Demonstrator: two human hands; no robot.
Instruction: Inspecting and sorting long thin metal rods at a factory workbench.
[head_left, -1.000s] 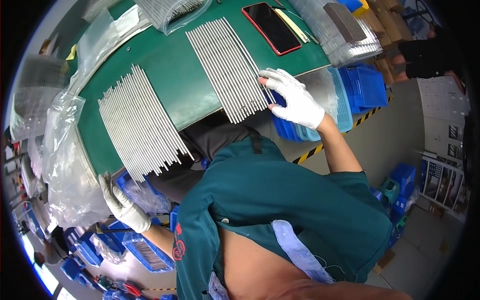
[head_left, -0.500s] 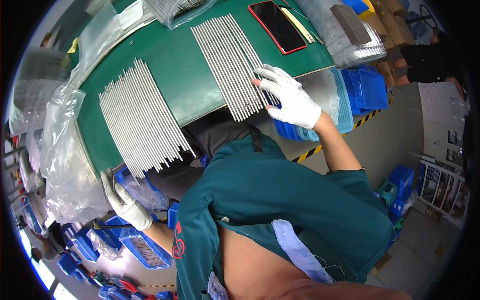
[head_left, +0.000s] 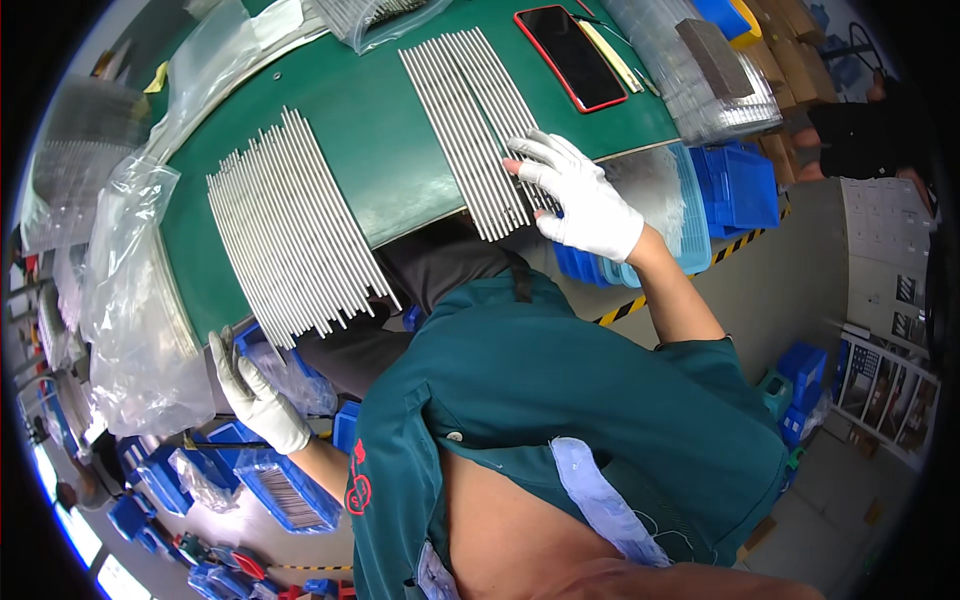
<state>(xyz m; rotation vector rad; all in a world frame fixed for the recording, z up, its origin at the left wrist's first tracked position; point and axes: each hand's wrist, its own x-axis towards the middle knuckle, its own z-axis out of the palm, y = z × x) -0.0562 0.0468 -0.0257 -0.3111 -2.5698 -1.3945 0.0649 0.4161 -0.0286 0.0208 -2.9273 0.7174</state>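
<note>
My right hand (head_left: pixel 585 205), in a white glove with some fingertips bare, rests at the near right edge of a row of thin silvery metal rods (head_left: pixel 455 125). Its fingers are spread and reach over the rods. A narrow slanting gap splits this row into two groups. A wider batch of similar rods (head_left: pixel 290 230) lies to the left, its ends uneven and jutting past the table's near edge. Below that batch, off the table, is my gloved left hand (head_left: pixel 262 405), open with fingers stretched out and nothing in it.
The green table (head_left: pixel 370 150) holds a red-edged phone (head_left: pixel 572 60) and clear plastic trays (head_left: pixel 690 70) at the right. Clear plastic bags (head_left: pixel 135 310) hang along its left side. Blue bins (head_left: pixel 735 185) stand at right, and a bin of rods (head_left: pixel 290 495) sits low at left.
The gap in the right-hand row now lies further left, with more rods on the side under my right hand. The whole view has shifted slightly. My left hand stays open.
</note>
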